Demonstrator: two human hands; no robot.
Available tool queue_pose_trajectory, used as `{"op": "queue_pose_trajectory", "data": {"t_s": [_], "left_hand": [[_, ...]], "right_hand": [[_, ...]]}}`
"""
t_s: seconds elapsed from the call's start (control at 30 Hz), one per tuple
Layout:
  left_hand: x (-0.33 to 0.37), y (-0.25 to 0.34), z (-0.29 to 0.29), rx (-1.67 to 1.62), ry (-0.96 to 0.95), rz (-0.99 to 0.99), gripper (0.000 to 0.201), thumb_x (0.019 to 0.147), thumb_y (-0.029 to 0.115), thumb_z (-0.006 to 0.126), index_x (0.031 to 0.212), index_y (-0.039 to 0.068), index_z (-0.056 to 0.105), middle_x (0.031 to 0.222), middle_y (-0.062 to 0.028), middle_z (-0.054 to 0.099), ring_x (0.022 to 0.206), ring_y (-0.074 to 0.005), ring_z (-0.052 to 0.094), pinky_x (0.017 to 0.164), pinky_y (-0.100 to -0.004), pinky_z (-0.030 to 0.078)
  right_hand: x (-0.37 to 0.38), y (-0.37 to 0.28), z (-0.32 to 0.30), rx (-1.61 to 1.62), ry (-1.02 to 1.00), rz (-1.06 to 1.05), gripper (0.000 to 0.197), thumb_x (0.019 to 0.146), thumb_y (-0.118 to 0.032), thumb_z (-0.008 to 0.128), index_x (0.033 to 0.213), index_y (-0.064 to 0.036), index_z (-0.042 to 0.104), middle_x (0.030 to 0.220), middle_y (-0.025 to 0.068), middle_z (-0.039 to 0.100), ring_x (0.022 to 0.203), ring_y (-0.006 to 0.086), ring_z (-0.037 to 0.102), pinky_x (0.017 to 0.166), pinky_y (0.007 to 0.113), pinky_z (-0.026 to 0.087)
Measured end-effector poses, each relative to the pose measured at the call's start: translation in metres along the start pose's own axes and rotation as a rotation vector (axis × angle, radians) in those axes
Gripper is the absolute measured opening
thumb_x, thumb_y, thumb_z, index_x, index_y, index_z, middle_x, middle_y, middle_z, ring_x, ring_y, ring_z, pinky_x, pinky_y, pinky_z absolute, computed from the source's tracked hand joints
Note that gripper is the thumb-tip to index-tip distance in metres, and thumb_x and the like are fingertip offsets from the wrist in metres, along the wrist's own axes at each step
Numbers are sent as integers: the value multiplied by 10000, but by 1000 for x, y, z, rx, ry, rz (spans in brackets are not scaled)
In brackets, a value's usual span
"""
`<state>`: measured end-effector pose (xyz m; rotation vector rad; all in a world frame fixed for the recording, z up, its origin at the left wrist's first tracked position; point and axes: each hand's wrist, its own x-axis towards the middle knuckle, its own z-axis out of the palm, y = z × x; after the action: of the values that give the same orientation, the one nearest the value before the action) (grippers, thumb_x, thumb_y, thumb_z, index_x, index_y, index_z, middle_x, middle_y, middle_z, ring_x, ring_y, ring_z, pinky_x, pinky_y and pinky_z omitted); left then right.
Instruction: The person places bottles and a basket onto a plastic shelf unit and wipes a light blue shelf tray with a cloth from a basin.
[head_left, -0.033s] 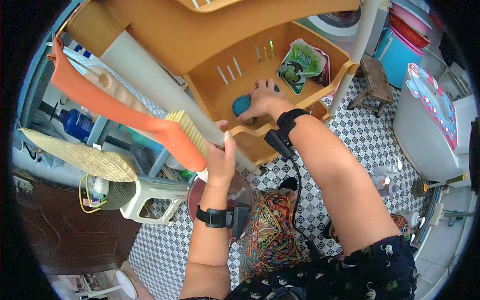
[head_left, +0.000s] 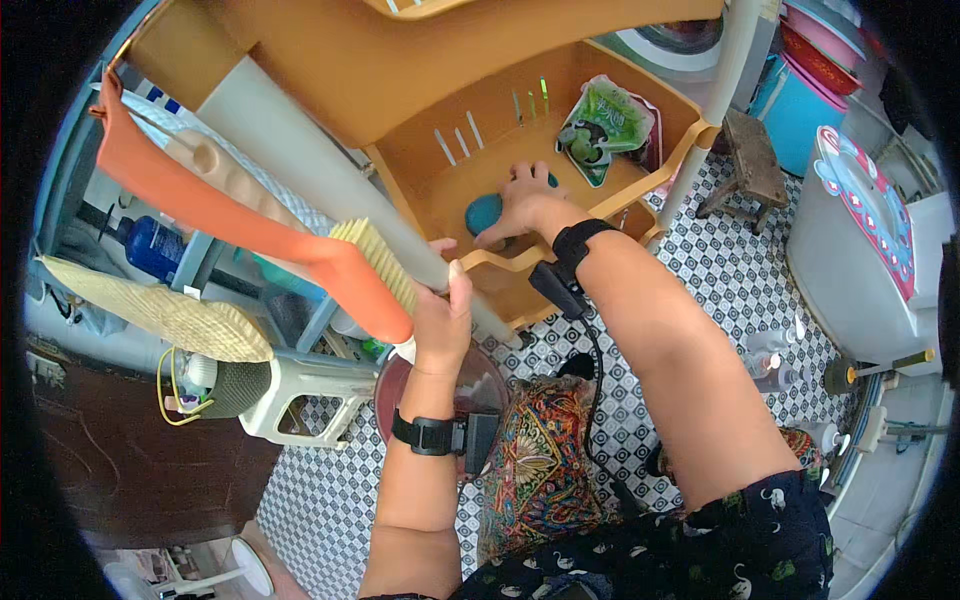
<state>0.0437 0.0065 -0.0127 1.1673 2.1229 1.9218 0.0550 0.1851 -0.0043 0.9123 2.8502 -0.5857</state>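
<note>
Hands first. Right hand (head_left: 520,200) spread flat, fingers splayed, pressing down on teal oval bar (head_left: 486,212), likely soap, lying on floor of orange plastic shelf tray (head_left: 690,135). Left hand (head_left: 443,310) closed in a fist around white upright post (head_left: 300,160) of the rack, thumb up, just beside brush with orange handle (head_left: 250,215); cannot tell whether fingers also clamp the brush handle or only the post. Both wrists banded in black, with small black boxes; cable trailing from the right one.

Risks, judged only: teal bar smooth, possibly slick, could shoot out from under flat palm and slide toward tray's front rim. Rack looks light, hollow plastic; leaning weight through right arm could tip or flex it, left grip being sole brace. Brush hangs loosely, could drop if bumped. Cable could snag on tray's curved lip. Checkered floor tiles (head_left: 740,270) glossy, maybe wet, footing doubtful.

Materials: tray moulded, matte orange, slotted back wall, rounded corners. Green crinkled sachet (head_left: 605,125) in tray's far corner, well apart from right hand. Brush bristles pale yellow, stiff, short-cut. Woven straw fan (head_left: 165,310) at left, coarse, flat, leaf-shaped. White plastic stool (head_left: 300,395) below it, hard, glossy. Small wooden stool (head_left: 750,150) at right, rough, dark.
</note>
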Motion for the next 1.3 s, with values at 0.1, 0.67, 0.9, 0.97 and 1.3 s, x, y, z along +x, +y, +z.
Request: {"op": "queue_pose_trajectory", "data": {"t_s": [0.1, 0.67, 0.9, 0.97, 1.3], "left_hand": [[1, 3, -1, -22, -36, -90, 294, 839, 89, 473, 1081, 4, 330, 967, -84, 498, 620, -77, 476, 528, -217, 403], [9, 15, -1, 440, 4, 176, 247, 813, 117, 454, 1015, -24, 478, 995, -118, 512, 915, -190, 467, 844, -312, 351], [6, 5, 11, 393, 22, 56, 296, 863, 211, 409, 1038, -23, 453, 1047, -115, 487, 968, -203, 467, 866, -337, 366], [2, 7, 12, 209, 51, -40, 301, 882, 230, 402, 1074, 4, 456, 1091, -105, 475, 974, -191, 482, 848, -330, 410], [-5, 15, 16, 437, 214, -34, 269, 883, 267, 372, 1064, 76, 318, 1100, -116, 430, 1076, -231, 406, 948, -414, 320]], "right_hand": [[2, 3, 12, 55, -45, -75, 875, 481, -622, 656, 1173, -109, 502, 1293, 108, 304, 1226, 333, 178, 914, 495, 301], [-100, 209, 109, 1227, -178, 53, 138, 781, -170, 491, 754, -80, 593, 734, 28, 583, 689, 82, 518, 602, 224, 420], [-49, 217, 296, 403, -282, 148, 255, 745, -91, 448, 953, -29, 582, 984, 176, 569, 954, 331, 527, 807, 407, 440], [-31, 199, 314, 462, -358, 242, 299, 750, -46, 433, 1023, -18, 555, 1104, 179, 481, 1044, 326, 468, 851, 409, 419], [29, 175, 384, 327, -10, 142, 334, 718, -10, 450, 1026, -83, 554, 1094, 142, 485, 996, 298, 490, 763, 379, 469]]}}
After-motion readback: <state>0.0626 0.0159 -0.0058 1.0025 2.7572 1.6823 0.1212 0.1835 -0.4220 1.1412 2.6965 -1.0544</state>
